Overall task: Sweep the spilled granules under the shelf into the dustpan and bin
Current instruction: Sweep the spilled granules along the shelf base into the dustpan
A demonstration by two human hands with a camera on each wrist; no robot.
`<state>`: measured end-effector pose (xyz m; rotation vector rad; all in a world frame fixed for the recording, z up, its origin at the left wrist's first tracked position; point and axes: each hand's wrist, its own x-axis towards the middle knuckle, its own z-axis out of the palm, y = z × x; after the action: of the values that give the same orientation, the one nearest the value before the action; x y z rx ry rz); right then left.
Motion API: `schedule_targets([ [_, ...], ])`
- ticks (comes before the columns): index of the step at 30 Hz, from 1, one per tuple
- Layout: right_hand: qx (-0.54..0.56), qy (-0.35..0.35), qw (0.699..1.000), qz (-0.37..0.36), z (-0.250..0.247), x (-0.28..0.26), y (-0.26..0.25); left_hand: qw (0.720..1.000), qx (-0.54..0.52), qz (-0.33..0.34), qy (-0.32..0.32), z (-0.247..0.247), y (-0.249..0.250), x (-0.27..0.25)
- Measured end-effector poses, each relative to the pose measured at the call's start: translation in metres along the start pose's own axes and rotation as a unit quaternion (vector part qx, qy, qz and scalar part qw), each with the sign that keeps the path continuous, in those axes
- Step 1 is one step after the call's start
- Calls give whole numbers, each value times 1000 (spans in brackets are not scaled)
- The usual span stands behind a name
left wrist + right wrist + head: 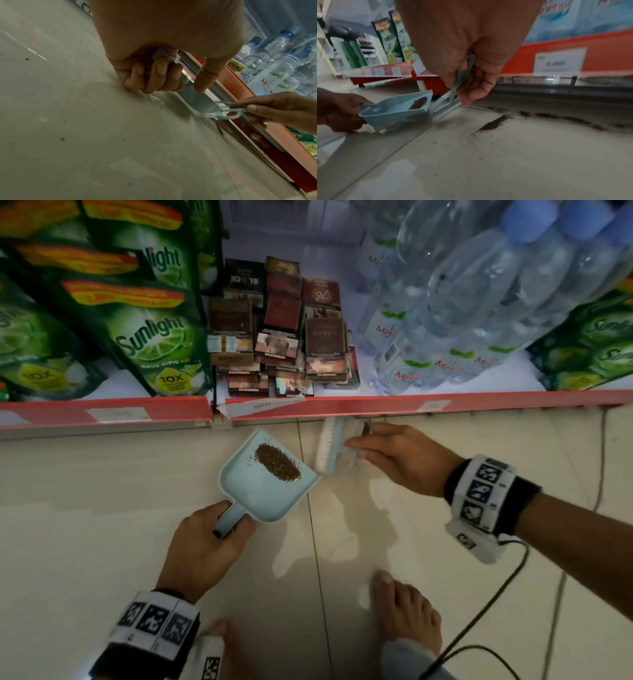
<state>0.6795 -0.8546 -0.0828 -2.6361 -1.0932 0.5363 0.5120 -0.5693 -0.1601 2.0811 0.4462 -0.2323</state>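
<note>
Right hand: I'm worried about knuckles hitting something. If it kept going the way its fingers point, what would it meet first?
Probably the dustpan: the right hand, gripping the brush, points leftward along the red shelf edge. The brush head leads, though depth is unclear.

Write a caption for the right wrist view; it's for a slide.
Right hand holds a pale blue plastic brush beside the pale blue dustpan; dark granules remain.

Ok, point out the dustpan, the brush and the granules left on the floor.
dustpan (253,494): head view, bare blue floor of the pan.
brush (323,448): head view, white bristles.
granules (494,122): right wrist view, dark streak on the tile.
</note>
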Motion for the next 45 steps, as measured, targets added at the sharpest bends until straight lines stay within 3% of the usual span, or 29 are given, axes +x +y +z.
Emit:
schedule_targets([
  [3,29,-44,998,-20,15,12,-9,1000,-23,-2,14,0,3,-5],
  [6,-36,-93,995,-27,15,-7,2,998,-42,-4,39,-1,2,-12],
  [8,-86,-89,992,-19,8,-24,16,998,-28,-8,58,-1,-1,-19],
  [14,0,112,991,-76,8,-18,12,997,-21,-28,74,7,-2,-51],
  [17,41,152,982,-108,29,24,-21,997,-9,-32,76,7,-4,-64],
  [20,56,124,984,-114,45,62,-49,995,11,-41,92,5,-9,-68],
  [23,-35,48,994,-97,46,71,-48,994,27,-47,97,4,-9,-67],
  [27,-104,-45,992,-56,23,23,-2,995,21,-32,97,3,-9,-61],
  [29,-111,-25,993,-33,9,-7,26,995,16,-25,97,5,-7,-57],
  [31,-55,31,998,-10,0,-24,43,996,7,-19,92,9,-4,-52],
  [34,90,142,985,-40,9,-15,38,997,3,-12,70,14,0,-45],
  [38,307,144,941,-3,37,31,4,998,-8,-8,56,19,2,-39],
  [42,283,129,950,-27,54,70,-16,998,-5,-4,58,17,0,-37],
  [45,216,155,963,-44,61,77,-16,998,-4,-5,62,16,-1,-39],
])
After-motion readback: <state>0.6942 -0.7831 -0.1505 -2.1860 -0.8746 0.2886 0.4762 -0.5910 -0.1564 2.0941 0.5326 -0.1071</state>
